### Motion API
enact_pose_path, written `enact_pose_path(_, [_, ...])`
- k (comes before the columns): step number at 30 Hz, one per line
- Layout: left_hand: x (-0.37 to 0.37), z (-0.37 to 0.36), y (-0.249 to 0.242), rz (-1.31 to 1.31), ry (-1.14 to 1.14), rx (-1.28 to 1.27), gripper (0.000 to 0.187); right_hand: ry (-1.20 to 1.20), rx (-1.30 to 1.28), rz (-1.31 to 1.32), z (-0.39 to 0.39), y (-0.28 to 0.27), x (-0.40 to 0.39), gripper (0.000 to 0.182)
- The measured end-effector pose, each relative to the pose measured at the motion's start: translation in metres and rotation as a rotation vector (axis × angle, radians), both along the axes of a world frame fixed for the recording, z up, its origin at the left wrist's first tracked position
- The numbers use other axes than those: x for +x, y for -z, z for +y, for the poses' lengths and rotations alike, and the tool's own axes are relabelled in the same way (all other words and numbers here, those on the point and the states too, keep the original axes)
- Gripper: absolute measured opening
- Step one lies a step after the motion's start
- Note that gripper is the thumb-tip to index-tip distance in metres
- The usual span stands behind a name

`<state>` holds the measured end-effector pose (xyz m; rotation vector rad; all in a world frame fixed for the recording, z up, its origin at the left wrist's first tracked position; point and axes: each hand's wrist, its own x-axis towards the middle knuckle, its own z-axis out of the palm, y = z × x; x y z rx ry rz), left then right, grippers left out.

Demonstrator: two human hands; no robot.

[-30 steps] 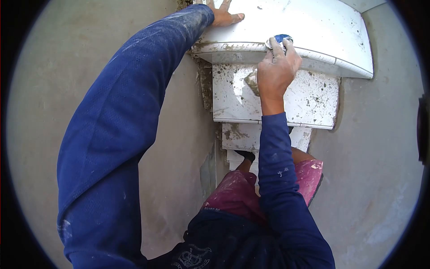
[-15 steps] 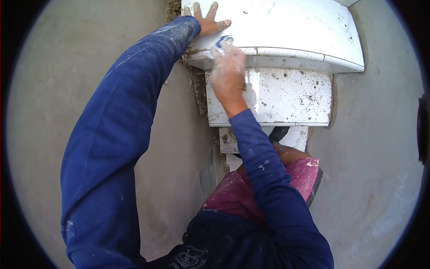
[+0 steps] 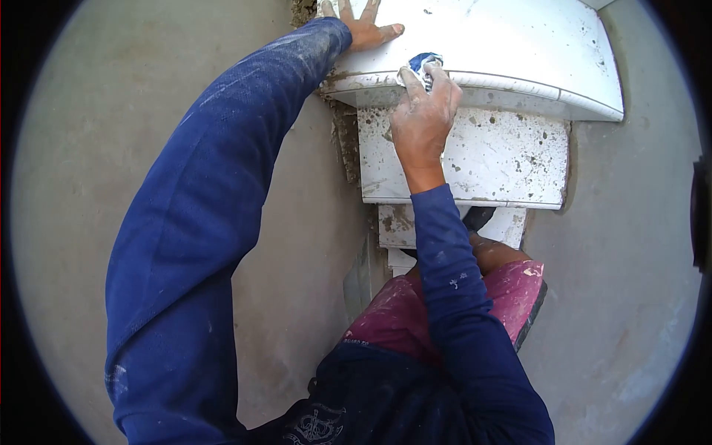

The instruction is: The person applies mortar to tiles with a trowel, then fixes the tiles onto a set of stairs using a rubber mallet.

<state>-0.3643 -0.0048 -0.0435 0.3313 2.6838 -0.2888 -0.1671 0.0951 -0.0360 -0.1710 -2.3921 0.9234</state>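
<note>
My left hand point(image 3: 365, 28) lies flat with spread fingers on the white top step point(image 3: 512, 44), near its left end. Pinched in the fingers of my right hand point(image 3: 426, 122) is a crumpled blue and white cloth point(image 3: 424, 62), pressed at the step's rounded front edge. Pale dust coats the fingers of my right hand. Both sleeves are dark blue with whitish smears.
Below the top step is a speckled white step point(image 3: 512, 159), with a narrower lower step point(image 3: 397, 226) beneath it. Grey walls point(image 3: 630, 245) flank the stairs. Rough broken mortar point(image 3: 345, 141) runs along the left side. My legs are at the lower steps.
My right hand has moved right along the step's front edge with the cloth. The steps and my left hand appear slightly farther right in the view.
</note>
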Motion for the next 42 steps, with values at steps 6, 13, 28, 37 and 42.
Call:
enact_pose_path(6, [-0.019, -0.016, 0.042, 0.073, 0.124, 0.043, 0.111, -0.127, -0.062, -0.010, -0.040, 0.011, -0.009, 0.024])
enact_pose_path(13, [0.004, 0.014, -0.009, -0.059, 0.024, 0.101, 0.105, -0.312, -0.086, -0.057, -0.072, -0.005, -0.017, 0.025])
enact_pose_path(28, [-0.012, 0.000, 0.012, 0.008, 0.078, -0.007, 0.111, -0.157, 0.009, -0.074, -0.037, -0.008, -0.009, 0.019])
enact_pose_path(37, [-0.001, 0.015, -0.011, -0.087, -0.004, 0.107, 0.108, -0.280, -0.017, -0.112, -0.064, -0.010, -0.010, 0.018])
enact_pose_path(42, [-0.003, 0.014, -0.001, -0.086, 0.024, 0.084, 0.107, -0.177, -0.068, -0.036, -0.047, -0.022, -0.015, 0.023])
